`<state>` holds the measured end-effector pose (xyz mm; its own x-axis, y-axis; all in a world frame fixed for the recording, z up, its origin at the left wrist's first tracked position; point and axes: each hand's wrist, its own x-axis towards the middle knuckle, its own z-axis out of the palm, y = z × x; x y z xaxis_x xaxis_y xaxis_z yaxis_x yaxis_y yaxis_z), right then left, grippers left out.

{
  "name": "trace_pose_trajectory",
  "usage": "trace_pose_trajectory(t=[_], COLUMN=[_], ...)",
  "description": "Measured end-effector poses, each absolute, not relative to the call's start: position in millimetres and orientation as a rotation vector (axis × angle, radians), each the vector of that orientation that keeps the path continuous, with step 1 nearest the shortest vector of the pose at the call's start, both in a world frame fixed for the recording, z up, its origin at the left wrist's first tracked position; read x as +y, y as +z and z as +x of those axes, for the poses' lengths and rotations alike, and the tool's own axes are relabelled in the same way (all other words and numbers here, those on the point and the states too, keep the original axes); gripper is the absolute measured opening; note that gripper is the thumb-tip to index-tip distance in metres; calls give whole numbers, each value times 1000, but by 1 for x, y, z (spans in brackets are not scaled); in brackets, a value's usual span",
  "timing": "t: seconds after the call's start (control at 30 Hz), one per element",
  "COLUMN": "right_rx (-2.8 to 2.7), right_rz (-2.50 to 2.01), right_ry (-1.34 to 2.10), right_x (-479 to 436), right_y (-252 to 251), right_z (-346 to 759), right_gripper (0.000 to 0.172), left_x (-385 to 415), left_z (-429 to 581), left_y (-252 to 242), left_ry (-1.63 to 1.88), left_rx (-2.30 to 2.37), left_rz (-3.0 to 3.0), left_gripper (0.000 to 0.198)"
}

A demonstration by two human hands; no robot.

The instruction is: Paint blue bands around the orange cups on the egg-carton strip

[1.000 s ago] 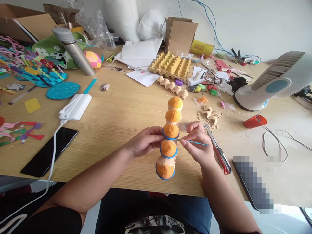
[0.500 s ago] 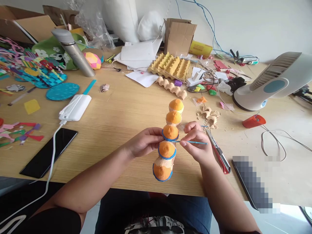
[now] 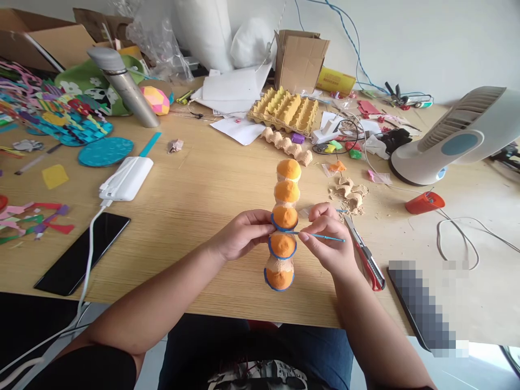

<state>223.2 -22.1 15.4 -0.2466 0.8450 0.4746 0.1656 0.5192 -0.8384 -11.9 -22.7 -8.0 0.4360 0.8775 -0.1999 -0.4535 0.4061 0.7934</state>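
My left hand (image 3: pixel 248 234) is closed on the left side of an egg carton strip (image 3: pixel 283 264), near its middle. Orange clay covers the strip's row of bumps, and blue clay edging runs round the three nearest me. The two far bumps show no blue edging. Between the thumb and fingers of my right hand (image 3: pixel 328 234) is a thin blue stick-like tool (image 3: pixel 325 236). Its tip reaches the gap between the third and fourth bumps, by the blue edging. Whether the tip touches the clay I cannot tell.
A red utility knife (image 3: pixel 369 260) and a dark phone (image 3: pixel 414 303) lie right of my hand. Cut carton scraps (image 3: pixel 349 190), a red cup (image 3: pixel 424 202) and a white fan (image 3: pixel 450 135) stand beyond. Leftward are a black phone (image 3: pixel 83 252), power bank (image 3: pixel 127 177) and steel flask (image 3: pixel 130 95).
The carton strip has turned so that its near end swings right and its far end left, lying straighter away from me. Both hands keep their holds.
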Motion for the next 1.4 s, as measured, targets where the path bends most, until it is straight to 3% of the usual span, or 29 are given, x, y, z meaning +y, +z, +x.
trace_pose_trajectory(t=[0.37, 0.83, 1.1, 1.4], right_rx=[-1623, -1572, -1395, -1533], right_rz=[-924, -977, -841, -829], right_ry=[953, 979, 1193, 1070], right_x=[-22, -23, -17, -17], right_y=[7, 6, -6, 6], right_z=[217, 215, 219, 224], right_gripper=[32, 28, 36, 37], left_x=[-23, -25, -24, -24], left_z=[-9, -8, -9, -12], left_y=[-10, -9, -11, -9], left_ry=[961, 985, 964, 938], left_rx=[680, 690, 681, 651], left_rz=[771, 787, 743, 704], left_gripper=[24, 25, 26, 25])
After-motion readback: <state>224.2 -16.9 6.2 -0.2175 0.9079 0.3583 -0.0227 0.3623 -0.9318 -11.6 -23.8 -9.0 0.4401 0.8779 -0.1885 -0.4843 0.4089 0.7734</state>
